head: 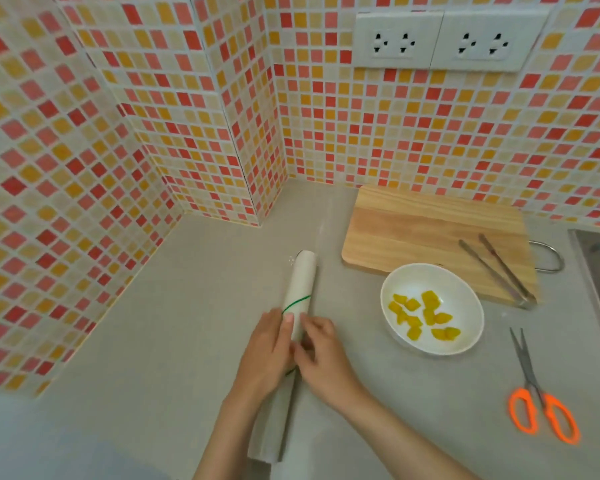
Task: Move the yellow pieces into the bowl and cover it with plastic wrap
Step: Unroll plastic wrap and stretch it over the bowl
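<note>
With the yellow pieces already lying in the white bowl, I bring both hands to the roll of plastic wrap on the grey worktop. My left hand curls over the roll with its fingers closed around the tube, while my right hand pinches at the roll's near side; whether it has the film's loose edge I cannot tell. To do this step well, I judge the left should pin the tube flat while the right draws out a sheet wider than the bowl, kept taut so it does not cling to itself. Just right of the roll sits the bowl, touching the front edge of a wooden cutting board that carries metal tongs. Orange-handled scissors lie near the bowl's right, within reach for cutting. Nothing stands between roll and bowl.
</note>
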Available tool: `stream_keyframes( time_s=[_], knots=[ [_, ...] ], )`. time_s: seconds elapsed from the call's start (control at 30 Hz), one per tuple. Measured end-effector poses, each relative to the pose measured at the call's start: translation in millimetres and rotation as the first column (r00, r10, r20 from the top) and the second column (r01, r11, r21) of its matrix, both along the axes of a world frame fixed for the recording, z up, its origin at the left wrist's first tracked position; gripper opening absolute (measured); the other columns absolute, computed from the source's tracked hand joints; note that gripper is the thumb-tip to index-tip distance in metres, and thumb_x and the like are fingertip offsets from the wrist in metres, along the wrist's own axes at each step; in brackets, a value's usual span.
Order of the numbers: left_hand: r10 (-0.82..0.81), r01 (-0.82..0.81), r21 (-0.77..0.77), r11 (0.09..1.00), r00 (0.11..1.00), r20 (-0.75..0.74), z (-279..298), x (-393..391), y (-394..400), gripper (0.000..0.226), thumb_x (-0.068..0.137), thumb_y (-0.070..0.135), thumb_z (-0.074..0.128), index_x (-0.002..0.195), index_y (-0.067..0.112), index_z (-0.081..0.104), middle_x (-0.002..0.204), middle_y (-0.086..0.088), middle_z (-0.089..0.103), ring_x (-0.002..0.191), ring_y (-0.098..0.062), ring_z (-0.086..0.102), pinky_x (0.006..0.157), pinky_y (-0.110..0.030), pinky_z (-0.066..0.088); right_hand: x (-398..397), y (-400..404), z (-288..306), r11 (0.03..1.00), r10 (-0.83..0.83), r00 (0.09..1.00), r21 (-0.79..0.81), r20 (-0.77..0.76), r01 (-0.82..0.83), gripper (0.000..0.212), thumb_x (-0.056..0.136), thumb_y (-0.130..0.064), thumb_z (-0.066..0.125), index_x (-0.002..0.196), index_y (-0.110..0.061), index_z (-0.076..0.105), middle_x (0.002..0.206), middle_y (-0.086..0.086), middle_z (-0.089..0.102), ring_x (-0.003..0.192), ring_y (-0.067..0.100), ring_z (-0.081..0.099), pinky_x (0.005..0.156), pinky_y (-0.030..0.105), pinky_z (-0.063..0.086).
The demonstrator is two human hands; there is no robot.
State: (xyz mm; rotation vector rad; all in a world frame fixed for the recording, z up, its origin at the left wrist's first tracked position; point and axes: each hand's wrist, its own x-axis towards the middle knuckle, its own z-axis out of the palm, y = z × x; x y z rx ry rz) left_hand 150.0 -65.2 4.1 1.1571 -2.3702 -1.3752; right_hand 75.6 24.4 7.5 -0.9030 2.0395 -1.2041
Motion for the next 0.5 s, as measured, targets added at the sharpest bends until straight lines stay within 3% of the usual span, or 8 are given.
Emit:
stream_keyframes(
  time_s=[0.1, 0.17, 0.27, 0.33, 0.4, 0.5],
  knots=[
    [-0.014, 0.014, 0.011, 1.000, 1.000, 0.018, -0.1, 0.3, 9.9, 0.064, 0.092, 0.058, 0.024, 0.143, 0.022, 0.035, 0.147, 0.002, 0.043, 0.139, -0.016, 0.034, 0.111, -0.029, 0.029, 3.0, -4.1, -1.3, 0.994, -0.106, 0.987, 0.012, 0.119, 0.106, 0.043, 0.090, -0.010, 0.053, 0.132, -0.009, 0.048, 0.120, 0.009, 0.049, 0.098, 0.020, 0.060, 0.087, 0.009, 0.041],
    [0.000, 0.000, -0.007, 1.000, 1.000, 0.012, 4.2, -3.2, 12.2, 0.065, 0.093, 0.056, 0.024, 0.144, 0.017, 0.035, 0.150, -0.001, 0.040, 0.139, -0.014, 0.033, 0.110, -0.027, 0.028, 0.1, -5.1, 2.0, 0.984, -0.175, 0.951, 0.003, 0.256, 0.180, 0.039, 0.089, -0.010, 0.053, 0.128, -0.009, 0.051, 0.121, 0.012, 0.055, 0.102, 0.022, 0.062, 0.095, 0.025, 0.047],
    [-0.035, 0.031, -0.058, 0.998, 0.997, -0.073, 19.1, -7.8, 17.7, 0.073, 0.088, 0.062, 0.017, 0.137, 0.018, 0.047, 0.145, -0.003, 0.046, 0.137, -0.015, 0.038, 0.113, -0.036, 0.031, -4.8, -4.3, 9.9, 0.944, -0.242, 0.801, -0.056, 0.548, 0.324, 0.036, 0.090, -0.011, 0.055, 0.125, -0.011, 0.052, 0.120, 0.014, 0.062, 0.112, 0.026, 0.060, 0.102, 0.045, 0.045],
    [-0.019, 0.005, -0.097, 0.995, 0.989, -0.145, 30.3, -9.5, 22.2, 0.066, 0.091, 0.059, 0.018, 0.136, 0.022, 0.048, 0.143, 0.004, 0.048, 0.135, -0.008, 0.039, 0.112, -0.023, 0.029, -9.0, -2.5, 17.4, 0.914, -0.241, 0.715, -0.094, 0.657, 0.395, 0.032, 0.088, -0.015, 0.059, 0.120, -0.017, 0.054, 0.117, 0.014, 0.065, 0.111, 0.026, 0.061, 0.101, 0.044, 0.046],
    [0.008, -0.029, -0.083, 0.996, 0.968, -0.249, 42.5, -10.2, 23.9, 0.056, 0.088, 0.054, 0.024, 0.133, 0.031, 0.049, 0.133, 0.010, 0.056, 0.124, 0.001, 0.047, 0.099, -0.003, 0.029, -12.8, 0.2, 25.3, 0.888, -0.219, 0.666, -0.137, 0.713, 0.439, 0.031, 0.084, -0.022, 0.064, 0.114, -0.020, 0.056, 0.111, 0.012, 0.069, 0.105, 0.024, 0.065, 0.094, 0.041, 0.048],
    [0.109, -0.071, 0.101, 0.992, 0.889, -0.444, 56.1, -14.8, 23.1, 0.038, 0.088, 0.052, 0.029, 0.120, 0.044, 0.049, 0.109, 0.014, 0.070, 0.099, 0.003, 0.063, 0.077, -0.002, 0.043, -16.1, 5.3, 34.4, 0.845, -0.184, 0.638, -0.212, 0.748, 0.492, 0.038, 0.078, -0.025, 0.070, 0.113, -0.013, 0.059, 0.102, 0.013, 0.072, 0.092, 0.024, 0.068, 0.089, 0.044, 0.052]
  ],
)
